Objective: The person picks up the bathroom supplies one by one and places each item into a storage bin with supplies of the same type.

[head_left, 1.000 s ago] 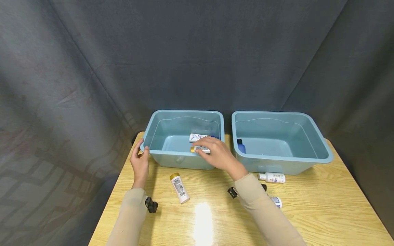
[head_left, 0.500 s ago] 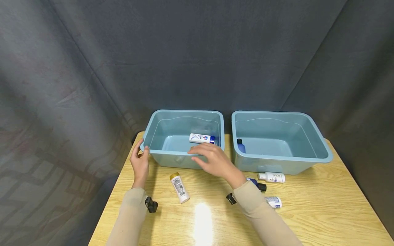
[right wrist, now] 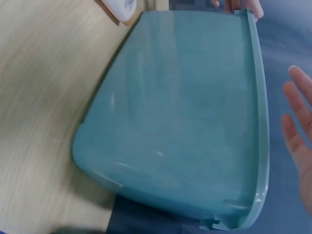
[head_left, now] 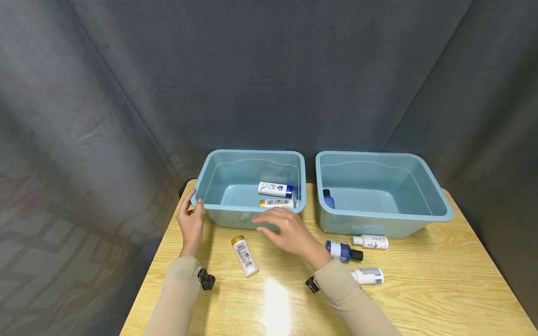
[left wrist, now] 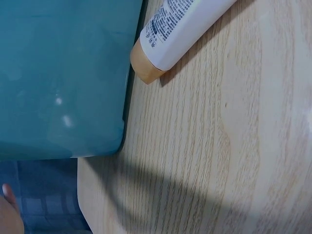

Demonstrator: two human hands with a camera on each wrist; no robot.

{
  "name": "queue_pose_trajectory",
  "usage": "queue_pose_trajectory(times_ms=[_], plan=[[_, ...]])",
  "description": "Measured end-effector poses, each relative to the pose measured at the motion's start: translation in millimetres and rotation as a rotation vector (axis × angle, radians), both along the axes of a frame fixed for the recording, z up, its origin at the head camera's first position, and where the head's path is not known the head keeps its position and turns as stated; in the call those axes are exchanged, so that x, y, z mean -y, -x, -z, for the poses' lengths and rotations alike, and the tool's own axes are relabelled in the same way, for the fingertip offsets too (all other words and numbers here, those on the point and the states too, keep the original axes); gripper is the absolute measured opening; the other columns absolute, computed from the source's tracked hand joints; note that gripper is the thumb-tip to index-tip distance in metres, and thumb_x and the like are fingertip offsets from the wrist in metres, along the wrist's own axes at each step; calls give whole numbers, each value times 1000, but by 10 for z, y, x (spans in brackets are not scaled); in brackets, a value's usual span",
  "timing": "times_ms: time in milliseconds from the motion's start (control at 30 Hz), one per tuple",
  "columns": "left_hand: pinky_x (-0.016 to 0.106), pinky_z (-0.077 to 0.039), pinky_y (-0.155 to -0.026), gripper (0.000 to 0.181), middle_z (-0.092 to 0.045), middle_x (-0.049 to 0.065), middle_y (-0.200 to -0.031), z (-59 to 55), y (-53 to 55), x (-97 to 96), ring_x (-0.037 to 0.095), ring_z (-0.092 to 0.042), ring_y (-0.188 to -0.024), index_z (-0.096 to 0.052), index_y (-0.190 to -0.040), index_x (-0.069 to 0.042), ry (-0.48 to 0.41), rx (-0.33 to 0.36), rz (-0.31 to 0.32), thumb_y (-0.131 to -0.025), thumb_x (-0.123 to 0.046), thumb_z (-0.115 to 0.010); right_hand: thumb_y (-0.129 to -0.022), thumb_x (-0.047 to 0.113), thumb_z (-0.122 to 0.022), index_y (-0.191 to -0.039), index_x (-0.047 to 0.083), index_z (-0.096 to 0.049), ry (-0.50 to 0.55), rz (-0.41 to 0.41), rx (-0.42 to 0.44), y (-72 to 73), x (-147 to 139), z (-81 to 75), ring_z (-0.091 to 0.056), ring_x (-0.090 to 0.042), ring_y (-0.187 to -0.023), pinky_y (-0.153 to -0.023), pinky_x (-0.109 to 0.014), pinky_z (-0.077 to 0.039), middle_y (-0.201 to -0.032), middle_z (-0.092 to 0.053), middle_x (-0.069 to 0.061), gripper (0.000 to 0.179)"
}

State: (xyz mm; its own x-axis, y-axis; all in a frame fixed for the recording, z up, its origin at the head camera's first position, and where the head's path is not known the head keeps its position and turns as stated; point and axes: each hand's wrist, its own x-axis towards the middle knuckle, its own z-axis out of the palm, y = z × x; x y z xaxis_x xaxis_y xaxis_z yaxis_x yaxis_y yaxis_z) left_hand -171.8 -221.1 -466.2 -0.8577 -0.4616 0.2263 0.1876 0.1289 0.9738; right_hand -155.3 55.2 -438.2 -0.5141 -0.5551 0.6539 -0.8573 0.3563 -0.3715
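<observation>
My left hand (head_left: 191,228) grips the front left corner of the left blue plastic bin (head_left: 235,207); its fingers also show on the rim in the right wrist view. In front of that bin hovers my right hand (head_left: 287,231), fingers loosely spread and holding nothing. Inside lie a white bottle with a blue cap (head_left: 272,189) and, nearer the front wall, a white bottle with a gold cap (head_left: 279,204). A second gold-capped white bottle (head_left: 244,256) lies on the table between my forearms; the left wrist view shows that bottle (left wrist: 178,31) close up.
A second blue bin (head_left: 420,218) stands to the right, with a dark blue bottle (head_left: 329,200) inside. On the table (head_left: 441,275) before it lie a white Dove bottle (head_left: 371,241), a blue bottle with a black cap (head_left: 341,251) and a white bottle (head_left: 368,276). A grey curtain hangs behind.
My right hand has let go of the gold-capped bottle inside the left bin and drawn back over the front rim towards me. The left hand stays on the corner.
</observation>
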Motion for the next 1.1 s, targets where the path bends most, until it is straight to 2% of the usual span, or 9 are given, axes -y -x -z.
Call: queue_pose_trajectory(times_ms=[133, 333, 433, 733, 867, 1100], plan=[[20, -40, -66, 41, -54, 15, -132, 1, 3, 3, 15, -46, -83, -55, -140, -2, -4, 6, 5, -99, -8, -57, -84, 10, -77, -110, 11, -74, 12, 7, 14, -28, 39, 91, -67, -18, -102, -95, -32, -49, -107, -73, -3, 25], [19, -39, -62, 41, -53, 13, -129, -1, 0, 3, 22, -43, -78, -55, -140, -3, -10, 15, 9, -100, -8, -56, -84, 9, -77, -109, 12, -75, -3, 23, 95, -106, 92, 224, -66, -14, -100, -93, -30, -50, -107, -72, 0, 25], [19, -40, -63, 41, -53, 14, -131, -3, -1, 1, 22, -44, -81, -55, -141, -3, -10, 15, 10, -100, -8, -56, -85, 10, -77, -107, 11, -75, 1, 40, 129, -137, 110, 282, -67, -14, -99, -92, -31, -51, -106, -73, 0, 23], [19, -40, -65, 41, -53, 16, -135, -13, -4, -7, 17, -46, -82, -55, -140, -3, -12, 20, 4, -99, -8, -56, -88, 17, -75, -109, 13, -74, -32, 85, 227, -205, 153, 514, -66, -15, -103, -93, -34, -51, -109, -73, -1, 22], [19, -40, -64, 42, -53, 16, -135, -15, -4, -11, 21, -45, -82, -55, -141, -3, -15, 22, 9, -100, -9, -56, -87, 16, -76, -109, 12, -74, -31, 91, 243, -228, 178, 596, -67, -15, -102, -94, -35, -51, -110, -73, 0, 22], [21, -40, -69, 41, -53, 15, -138, -13, -14, -13, 12, -47, -88, -56, -140, -2, -1, 12, 2, -99, -8, -55, -86, 16, -77, -108, 13, -74, -34, 106, 260, -268, 230, 693, -67, -16, -102, -94, -39, -51, -109, -73, -2, 22]])
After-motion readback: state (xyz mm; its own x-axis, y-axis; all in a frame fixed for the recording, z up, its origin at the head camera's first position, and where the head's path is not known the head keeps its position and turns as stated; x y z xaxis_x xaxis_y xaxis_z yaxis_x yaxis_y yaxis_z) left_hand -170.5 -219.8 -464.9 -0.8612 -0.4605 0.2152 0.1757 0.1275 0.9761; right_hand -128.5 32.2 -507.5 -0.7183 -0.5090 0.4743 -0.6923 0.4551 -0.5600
